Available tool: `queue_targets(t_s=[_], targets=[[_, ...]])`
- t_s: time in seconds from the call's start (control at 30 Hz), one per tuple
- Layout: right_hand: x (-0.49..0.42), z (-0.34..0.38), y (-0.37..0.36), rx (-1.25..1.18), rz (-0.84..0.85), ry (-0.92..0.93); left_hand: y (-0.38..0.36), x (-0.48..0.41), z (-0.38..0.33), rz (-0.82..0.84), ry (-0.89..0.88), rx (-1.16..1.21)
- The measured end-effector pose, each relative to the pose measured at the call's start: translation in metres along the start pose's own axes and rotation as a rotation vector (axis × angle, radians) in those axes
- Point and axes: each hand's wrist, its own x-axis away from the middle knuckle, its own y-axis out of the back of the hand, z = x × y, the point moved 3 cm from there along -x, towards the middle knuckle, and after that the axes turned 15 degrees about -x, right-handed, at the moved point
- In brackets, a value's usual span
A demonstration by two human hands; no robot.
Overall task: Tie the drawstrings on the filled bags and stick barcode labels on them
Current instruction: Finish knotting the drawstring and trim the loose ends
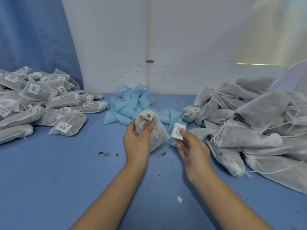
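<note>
Two grips meet over the middle of the blue bench: the left grip clasps the neck of a filled bag, held upright with its drawstring dangling. The right grip pinches a barcode label just beside that bag. Labelled bags lie piled at the left, unlabelled bags at the right, and blue sheets lie behind.

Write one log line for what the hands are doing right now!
left hand: grips bag by neck | right hand: pinches label | label: not yet on bag | labelled pile: left | unlabelled pile: right
</note>
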Motion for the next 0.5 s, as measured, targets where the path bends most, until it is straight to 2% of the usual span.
queue_targets(t_s=[0.2,0.5], targets=[[0.016,-0.019,-0.015,0.054,0.17,-0.18,-0.002,0.002,-0.006,-0.028,-0.071,-0.01],[0.023,-0.029,-0.01,0.129,0.121,-0.25,-0.004,0.003,-0.006,-0.002,-0.043,0.012]])
